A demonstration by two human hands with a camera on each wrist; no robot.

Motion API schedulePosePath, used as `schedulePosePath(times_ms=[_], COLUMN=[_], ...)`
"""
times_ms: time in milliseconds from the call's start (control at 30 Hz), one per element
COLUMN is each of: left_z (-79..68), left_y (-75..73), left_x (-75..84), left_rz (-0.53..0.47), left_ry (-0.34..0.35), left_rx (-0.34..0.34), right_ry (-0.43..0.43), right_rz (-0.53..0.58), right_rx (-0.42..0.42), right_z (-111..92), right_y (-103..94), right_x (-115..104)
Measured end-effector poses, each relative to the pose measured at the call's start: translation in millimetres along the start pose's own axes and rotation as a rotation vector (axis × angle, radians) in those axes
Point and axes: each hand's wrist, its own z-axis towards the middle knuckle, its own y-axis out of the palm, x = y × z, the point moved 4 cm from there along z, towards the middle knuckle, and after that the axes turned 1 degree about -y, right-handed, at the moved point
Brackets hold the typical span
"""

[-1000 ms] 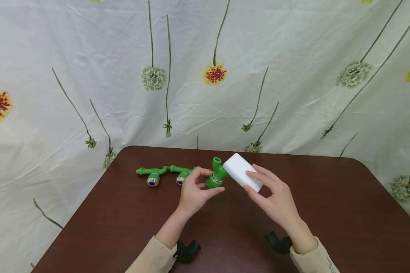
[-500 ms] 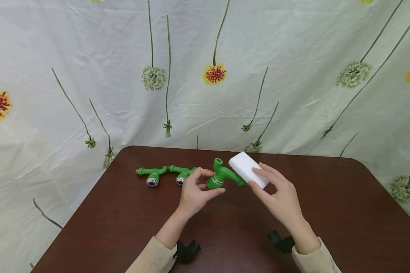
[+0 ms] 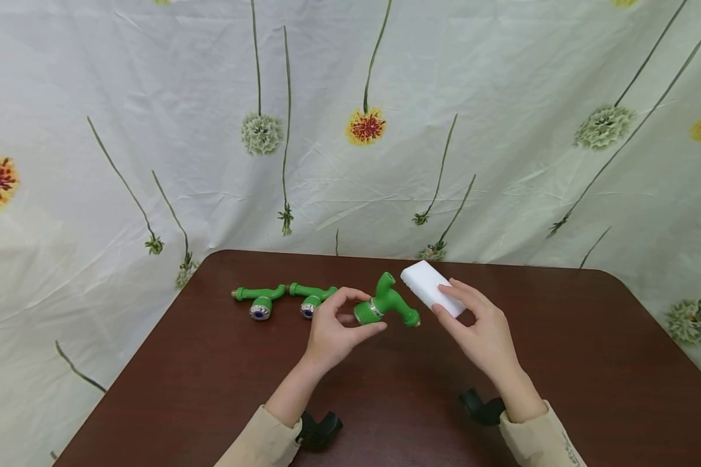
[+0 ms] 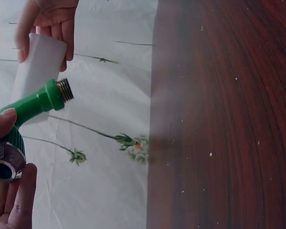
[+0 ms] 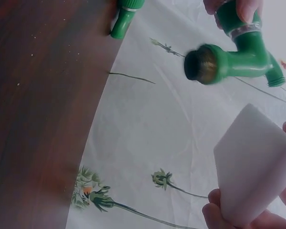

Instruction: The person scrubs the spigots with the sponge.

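In the left hand [image 3: 333, 332] is a pinched green, curved, metal-threaded tap [image 3: 389, 300]; at the tap's two o'clock (just apart), the right hand [image 3: 486, 334] grips a white, rectangular, foam-like block [image 3: 428, 284].

A pale, lightly creased cloth [image 3: 502, 78] hung as the backdrop behind a dark reddish-brown table [image 3: 561, 337] with rounded far corners. Its print showed round, pale-green flower heads [image 3: 261, 133] and yellow blossoms [image 3: 365, 126] with red centres, among long, thin stems [image 5: 133, 211]. The light was soft.
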Motion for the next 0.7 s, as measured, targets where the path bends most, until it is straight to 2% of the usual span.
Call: schedulePosePath(times_ms=[133,433,600,700], left_z=[2.1,0.8,1.1,0.5], left_y=[0.5,-0.9,0.6,1.7], left_x=[-20.3,-21.2,-19.8,-12.7], left_rz=[-0.026,-0.036,-0.049,-0.040], left_ry=[-0.007,-0.019,-0.013,-0.018], left_rx=[0.014,0.018,0.000,-0.009], right_ry=[0.007,-0.019,-0.064,-0.114], right_rz=[0.014,0.038,0.050,0.056], right_rx=[0.019,0.061,0.076,0.078], right_z=[1.2,0.7,-0.9,-2.5], right_y=[-4.2,-11.0,-11.8,-10.5], right_x=[-2.7,-8.7,-12.0,-15.7])
